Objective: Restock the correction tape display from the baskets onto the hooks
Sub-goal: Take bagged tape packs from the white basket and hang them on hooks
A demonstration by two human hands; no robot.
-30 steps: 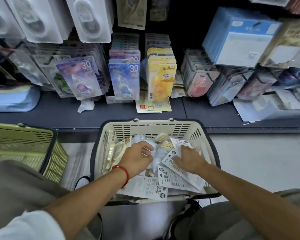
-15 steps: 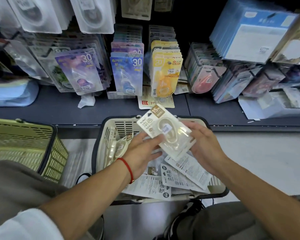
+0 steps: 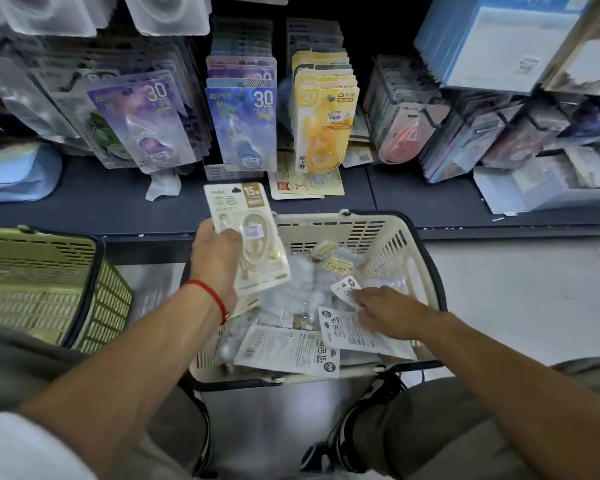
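Observation:
My left hand (image 3: 219, 261) grips a cream 15 m correction tape pack (image 3: 253, 237) upright above the left side of the cream basket (image 3: 388, 244). A red string circles that wrist. Down in the basket, my right hand (image 3: 385, 311) has its fingers on a white pack (image 3: 347, 289) among several loose packs lying face down. Above the shelf, rows of packs hang on hooks: purple (image 3: 146, 123), blue (image 3: 243, 123) and yellow (image 3: 323, 123).
An olive-green basket (image 3: 45, 282) stands on the floor to the left. The dark shelf edge (image 3: 465, 226) runs just behind both baskets. A pink pack row (image 3: 402, 129) and blue boxes (image 3: 492, 39) hang to the right. Loose cards (image 3: 305, 185) lie on the shelf.
My left hand now holds the cream pack alone and has carried it to the left. My right hand let go of it and dropped back into the basket onto another pack.

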